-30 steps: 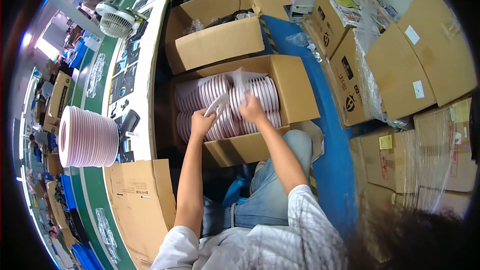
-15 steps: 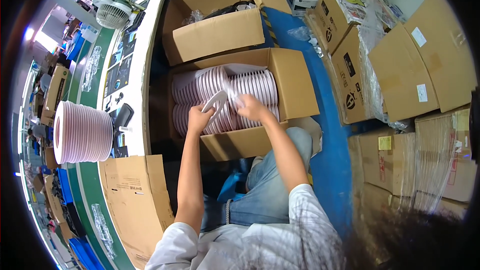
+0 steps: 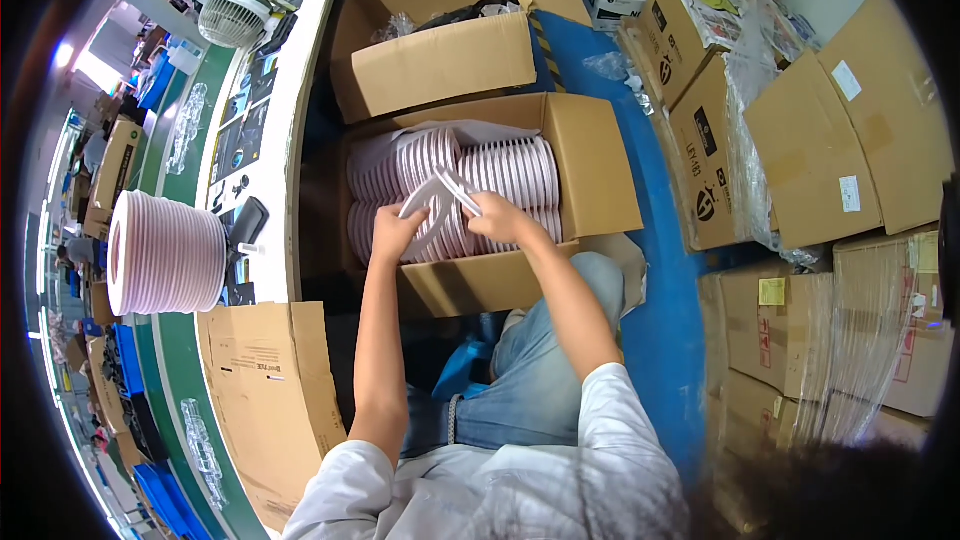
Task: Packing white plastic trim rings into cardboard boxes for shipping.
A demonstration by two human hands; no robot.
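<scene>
An open cardboard box stands on the blue floor in front of my knees. It is packed with rows of pale pink rings standing on edge. Both my hands reach into it. My left hand grips the lower edge of one pink ring that is lifted above the rows. My right hand holds the same ring at its right side, pinching a thin white strip. The ring is tilted between the two hands.
A tall stack of pink rings stands on the workbench at my left, beside a small fan. A second open box sits behind the first. More cartons line the right side. Another person's arm shows at the top edge.
The view has shifted slightly. Both hands stay in the box on the lifted ring, which has turned a little between them.
</scene>
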